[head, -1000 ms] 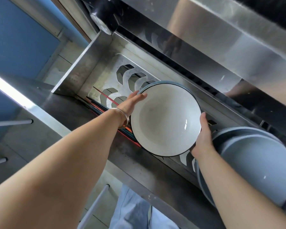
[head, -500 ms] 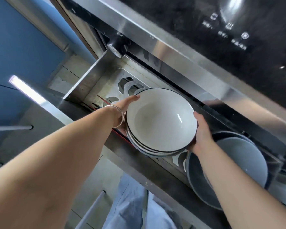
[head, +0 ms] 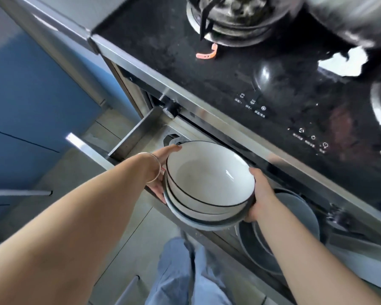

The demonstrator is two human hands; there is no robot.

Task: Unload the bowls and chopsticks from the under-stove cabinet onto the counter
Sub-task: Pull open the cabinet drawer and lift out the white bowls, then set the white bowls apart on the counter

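Note:
A stack of white bowls with dark rims (head: 209, 183) hangs above the pulled-out steel drawer (head: 136, 135) under the stove. My left hand (head: 161, 170) grips the stack's left side, a bangle on its wrist. My right hand (head: 260, 194) grips the right side, thumb over the rim. Grey plates and bowls (head: 295, 216) stand in the drawer to the right, partly hidden by my right arm. The stack and my left arm hide the chopsticks.
The black glass stove top (head: 262, 89) lies above the drawer, with a burner (head: 233, 14) at the back and a small orange piece (head: 207, 54) near it. A blue cabinet front (head: 26, 102) stands at the left. My legs in light jeans (head: 185, 274) are below.
Both hands have lifted the bowl stack up out of the drawer rack. My view has tilted up, so the stove top now shows and the chopsticks have gone out of sight.

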